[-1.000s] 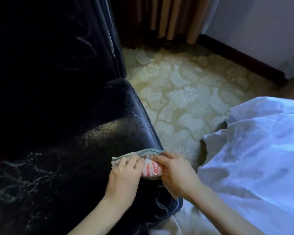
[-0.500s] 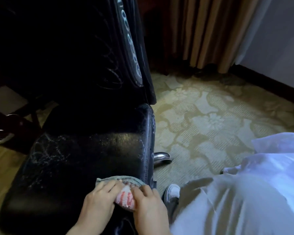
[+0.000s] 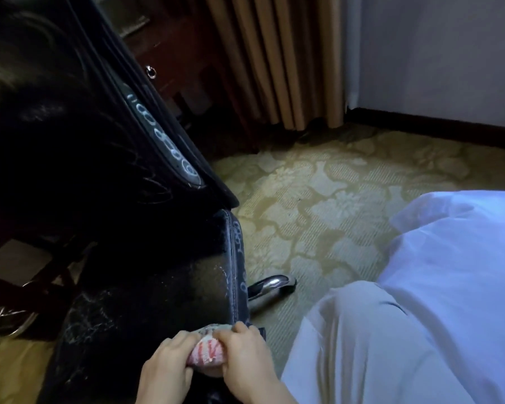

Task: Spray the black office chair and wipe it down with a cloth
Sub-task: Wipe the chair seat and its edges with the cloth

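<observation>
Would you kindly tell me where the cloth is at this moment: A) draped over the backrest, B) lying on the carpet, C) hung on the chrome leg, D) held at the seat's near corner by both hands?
D: the left hand and right hand both grip the striped cloth on the black office chair seat corner.

Bare left hand (image 3: pixel 165 367) and right hand (image 3: pixel 245 355)

Half-buried cloth (image 3: pixel 207 351), cropped black office chair (image 3: pixel 158 287)
The left hand (image 3: pixel 165 367) and right hand (image 3: pixel 247 355) cover most of it; both forearms leave the bottom edge. Above the hands, the backrest (image 3: pixel 70 126) runs off the top and left edges.
</observation>
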A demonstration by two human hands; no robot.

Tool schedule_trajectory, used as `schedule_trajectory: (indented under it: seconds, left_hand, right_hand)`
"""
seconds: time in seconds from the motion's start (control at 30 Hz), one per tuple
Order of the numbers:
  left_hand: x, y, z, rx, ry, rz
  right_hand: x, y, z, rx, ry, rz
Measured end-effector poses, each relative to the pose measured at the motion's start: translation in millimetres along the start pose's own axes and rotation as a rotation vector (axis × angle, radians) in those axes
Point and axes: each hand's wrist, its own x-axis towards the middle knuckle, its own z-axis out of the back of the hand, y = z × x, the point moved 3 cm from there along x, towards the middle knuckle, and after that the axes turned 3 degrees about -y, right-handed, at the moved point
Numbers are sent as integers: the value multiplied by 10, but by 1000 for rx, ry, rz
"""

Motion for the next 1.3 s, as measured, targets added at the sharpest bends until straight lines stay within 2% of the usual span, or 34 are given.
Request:
schedule_trajectory:
  seconds: [0.17, 0.27, 0.4, 0.5, 0.6, 0.73, 0.93, 1.2, 1.3]
  left_hand:
    - [722, -303, 424, 37, -139, -204]
    - [1421, -533, 610, 159, -224, -331]
    - [2275, -745, 573, 252, -231, -415]
    - [2696, -796, 459, 262, -203, -394]
    - [2853, -717, 342, 291, -165, -372]
    - [2757, -667, 276, 315, -186, -422]
    - [2334, -648, 325, 285, -179, -408]
    - [991, -514, 130, 191, -100, -447]
    - [733, -477, 50, 179, -81, -452]
  right_hand:
    - [451, -159, 487, 156, -358, 36]
    - [976, -365, 801, 258, -486, 42]
    - [1676, -681, 1115, 374, -502, -4]
    - [2040, -872, 1185, 493, -504, -66]
    - [2206, -942, 955, 594, -404, -77]
    - [2188, -959, 699, 763, -411, -77]
    - [1853, -828, 749, 660, -411, -60]
    - [560, -665, 145, 651, -403, -137]
    - [364, -664, 6, 672, -419, -144]
